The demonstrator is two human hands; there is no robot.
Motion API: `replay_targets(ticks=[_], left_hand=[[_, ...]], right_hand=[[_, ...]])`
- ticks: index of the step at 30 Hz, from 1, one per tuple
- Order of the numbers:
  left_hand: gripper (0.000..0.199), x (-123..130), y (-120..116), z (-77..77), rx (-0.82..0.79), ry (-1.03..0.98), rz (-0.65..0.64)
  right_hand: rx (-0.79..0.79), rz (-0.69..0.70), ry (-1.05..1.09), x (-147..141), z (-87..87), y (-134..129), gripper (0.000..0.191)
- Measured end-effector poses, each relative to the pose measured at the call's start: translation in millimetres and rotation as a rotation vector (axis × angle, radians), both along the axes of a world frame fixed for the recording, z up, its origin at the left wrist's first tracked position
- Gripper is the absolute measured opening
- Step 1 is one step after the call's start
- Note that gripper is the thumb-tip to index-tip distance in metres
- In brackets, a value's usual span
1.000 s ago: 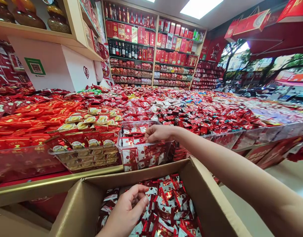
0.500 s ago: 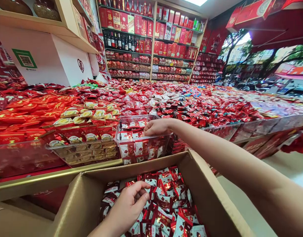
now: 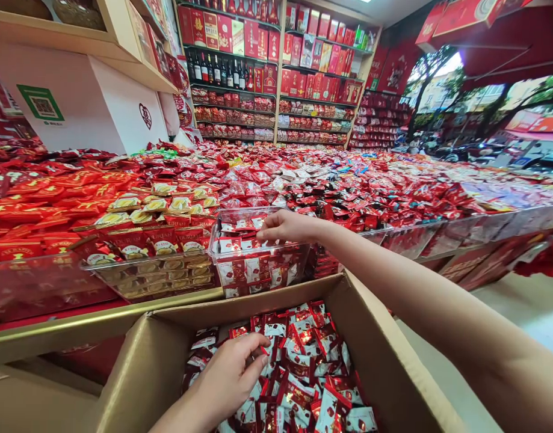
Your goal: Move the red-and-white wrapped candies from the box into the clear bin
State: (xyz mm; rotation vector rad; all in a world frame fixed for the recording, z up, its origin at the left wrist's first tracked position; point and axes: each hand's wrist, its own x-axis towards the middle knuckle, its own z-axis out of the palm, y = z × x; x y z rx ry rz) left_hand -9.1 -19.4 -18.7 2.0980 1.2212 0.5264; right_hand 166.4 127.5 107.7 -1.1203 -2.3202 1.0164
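Observation:
My right hand (image 3: 287,227) reaches over a clear plastic bin (image 3: 216,255), its bent fingers close together at the rows of small red-and-white wrapped candies (image 3: 233,245). Whatever those fingertips may hold is hidden. Below, inside an open cardboard box (image 3: 389,343), my left hand (image 3: 233,373) hovers at loose wrapped candies (image 3: 298,394) of the same red-and-white look. Its fingers are curled loosely, the thumb stands apart from them, and nothing shows clearly in its grasp.
Durian-labelled packets (image 3: 163,240) fill the neighbouring bin, with orange-red packets (image 3: 23,246) further left. A wide display of wrapped sweets (image 3: 348,192) stretches behind. Shelves with boxes and bottles (image 3: 219,72) line the back. A gold-edged ledge (image 3: 186,299) runs behind the box.
My right hand has gone from a fist to straighter fingers, shifting slightly left and up over the bin. My left hand has moved slightly left. The view has tilted a little.

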Motion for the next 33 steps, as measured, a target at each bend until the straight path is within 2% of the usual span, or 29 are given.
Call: replay_targets(ticks=[2,4,5,7,9,10,12,14,16,19,21,24,27,31,33], left_hand=[[0.021,-4.3,4.7,1.8,0.025,0.03,0.012],[0.022,-8.9,9.5,3.1,0.032,0.064,0.035],[0.023,-11.1,11.7,3.7,0.035,0.089,0.054],[0.024,-14.6,15.1,4.6,0.036,0.142,0.086],[0.025,-16.3,17.3,5.9,0.032,0.174,0.102],[0.025,-16.4,18.0,6.6,0.027,0.182,0.104],[0.026,-16.0,19.1,8.2,0.018,0.193,0.109],[0.026,-15.8,20.1,9.3,0.015,0.209,0.112],[0.026,-16.6,21.2,9.6,0.017,0.224,0.116],[0.026,-18.5,22.7,9.0,0.015,0.239,0.135],[0.026,-18.6,23.3,8.6,0.009,0.246,0.145],[0.026,-16.4,23.6,8.4,0.002,0.251,0.13],[0.027,-13.7,24.2,7.0,-0.021,0.219,0.122],[0.032,-13.2,24.5,1.3,-0.097,0.02,0.237],[0.04,-13.5,23.4,-0.1,-0.131,-0.049,0.281]], right_hand=[[0.21,-0.093,0.146,1.7,2.1,-17.0,0.022],[0.31,-0.135,0.267,5.2,2.7,-41.9,0.023],[0.287,-0.092,0.279,7.8,1.1,-55.5,0.023],[0.113,0.137,0.152,13.5,-8.5,-79.7,0.02],[-0.063,0.374,-0.129,18.4,-29.1,-93.9,0.017],[-0.093,0.423,-0.291,19.9,-43.1,-96.1,0.017],[-0.046,0.37,-0.591,20.8,-74.6,-91.7,0.02],[0.035,0.278,-0.776,20.0,-104.0,-80.3,0.022],[0.057,0.246,-0.845,18.8,-125.8,-69.1,0.022],[0.072,0.204,-0.848,16.8,-144.6,-63.1,0.021],[0.096,0.158,-0.829,14.6,-153.2,-66.0,0.023],[0.132,0.098,-0.764,10.2,-165.4,-73.3,0.037],[0.143,0.059,-0.701,5.9,-171.6,-77.6,0.032],[0.13,0.073,-0.574,0.8,-159.6,-81.4,0.024],[0.012,0.115,-0.407,-2.1,-148.0,-86.2,0.025]])
